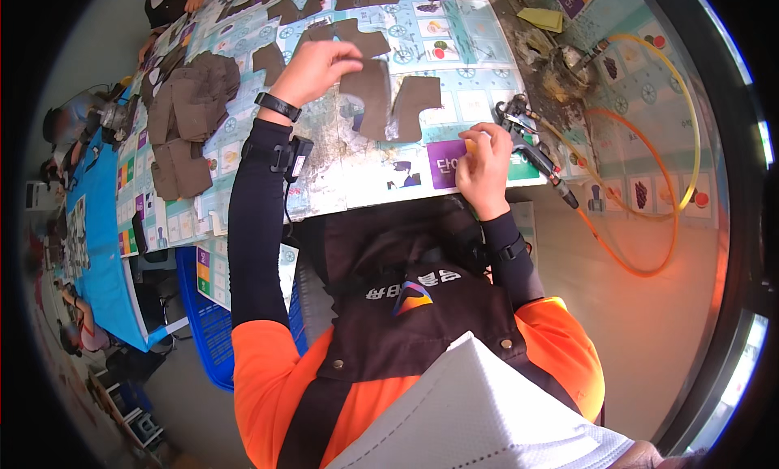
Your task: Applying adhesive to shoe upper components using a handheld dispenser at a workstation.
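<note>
My left hand [319,69] reaches over the worktable, thumb and fingers pinched at the top edge of a brown cut-out piece of sheet material [367,96]. That piece is slightly blurred and hangs at or just above the tabletop. Right beside it lies a second brown cut piece with a notched, curved outline [417,104]. My right hand [485,167] hovers by the table's near edge, its fingers loosely bent and apart, with nothing visible in them. A spray gun [531,157] with a hose lies just to the right of that hand.
A heap of brown pieces [191,104] lies on the left of the table; more are laid out in a row [341,6] at the far side. Yellow and orange hoses [677,217] loop at the right. A blue crate [207,331] stands below on the left. Other people work at the far left.
</note>
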Demonstrator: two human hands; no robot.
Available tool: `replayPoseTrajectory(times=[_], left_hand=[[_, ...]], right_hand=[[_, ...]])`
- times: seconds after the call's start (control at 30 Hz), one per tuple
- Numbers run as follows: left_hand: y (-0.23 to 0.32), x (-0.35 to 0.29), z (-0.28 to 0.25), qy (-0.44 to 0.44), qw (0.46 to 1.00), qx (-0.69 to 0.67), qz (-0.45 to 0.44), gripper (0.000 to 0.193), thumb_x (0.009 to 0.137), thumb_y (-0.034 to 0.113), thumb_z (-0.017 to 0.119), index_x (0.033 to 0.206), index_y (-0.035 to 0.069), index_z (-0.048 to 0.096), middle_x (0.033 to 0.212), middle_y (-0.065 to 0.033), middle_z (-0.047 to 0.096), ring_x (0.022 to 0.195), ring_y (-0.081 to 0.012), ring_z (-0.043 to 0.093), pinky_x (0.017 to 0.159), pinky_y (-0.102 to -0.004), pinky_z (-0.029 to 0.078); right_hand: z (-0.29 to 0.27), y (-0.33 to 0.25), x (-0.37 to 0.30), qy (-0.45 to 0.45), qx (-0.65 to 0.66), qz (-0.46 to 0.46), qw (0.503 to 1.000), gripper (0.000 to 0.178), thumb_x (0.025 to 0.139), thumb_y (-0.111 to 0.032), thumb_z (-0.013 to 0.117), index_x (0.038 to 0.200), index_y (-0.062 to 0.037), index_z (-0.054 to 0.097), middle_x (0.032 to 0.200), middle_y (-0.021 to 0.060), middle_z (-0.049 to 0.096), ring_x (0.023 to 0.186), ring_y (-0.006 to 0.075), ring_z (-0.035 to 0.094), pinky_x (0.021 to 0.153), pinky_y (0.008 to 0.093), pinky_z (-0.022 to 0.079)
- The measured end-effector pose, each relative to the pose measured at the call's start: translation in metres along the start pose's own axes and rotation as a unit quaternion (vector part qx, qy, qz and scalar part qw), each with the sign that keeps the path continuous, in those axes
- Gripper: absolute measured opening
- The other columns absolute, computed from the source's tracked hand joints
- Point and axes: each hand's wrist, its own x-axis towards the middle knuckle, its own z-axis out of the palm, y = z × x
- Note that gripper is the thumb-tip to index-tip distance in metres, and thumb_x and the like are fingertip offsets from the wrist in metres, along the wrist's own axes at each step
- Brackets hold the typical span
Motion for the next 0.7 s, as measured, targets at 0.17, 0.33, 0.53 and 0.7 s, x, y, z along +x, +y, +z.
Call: replayPoseTrajectory(times=[0.17,0.33,0.53,0.7], left_hand=[[-0.011,0.053,-0.017,0.065,0.987,-0.137,0.05,0.021,0.091,0.014,0.064,0.107,0.0,0.067,0.075,0.0022,0.063,0.064,-0.0039,0.056,0.058,-0.0191,0.045],[-0.069,0.113,-0.004,-0.005,0.982,-0.187,-0.036,0.026,0.091,0.015,0.065,0.112,-0.001,0.063,0.076,0.0005,0.063,0.063,-0.0057,0.059,0.056,-0.0205,0.047],[-0.115,0.137,0.015,0.023,0.99,-0.03,-0.139,0.024,0.084,0.015,0.072,0.101,0.0,0.064,0.067,-0.0038,0.065,0.057,-0.0087,0.063,0.052,-0.0238,0.049],[-0.128,0.144,0.014,0.047,0.985,0.094,-0.138,0.024,0.081,0.023,0.075,0.094,0.004,0.07,0.076,-0.0085,0.07,0.069,-0.0176,0.068,0.065,-0.0303,0.053]], right_hand=[[0.002,0.0,0.0,0.002,-0.009,-0.023,1.0,0.033,0.059,0.004,0.056,0.09,-0.0061,0.06,0.097,0.0109,0.055,0.097,0.0319,0.053,0.085,0.0425,0.039],[-0.002,-0.002,0.001,0.019,0.0,-0.026,0.999,0.03,0.059,0.004,0.056,0.087,-0.0051,0.059,0.095,0.0111,0.056,0.096,0.0322,0.053,0.085,0.0424,0.039],[-0.001,-0.001,0.005,0.013,0.003,-0.034,0.999,0.028,0.059,0.007,0.056,0.085,-0.0035,0.058,0.091,0.0126,0.056,0.092,0.0338,0.053,0.082,0.0416,0.041],[0.001,0.001,0.006,0.016,-0.002,-0.026,1.0,0.028,0.059,0.003,0.056,0.085,-0.0047,0.059,0.09,0.0099,0.057,0.094,0.0317,0.055,0.084,0.0421,0.042]])
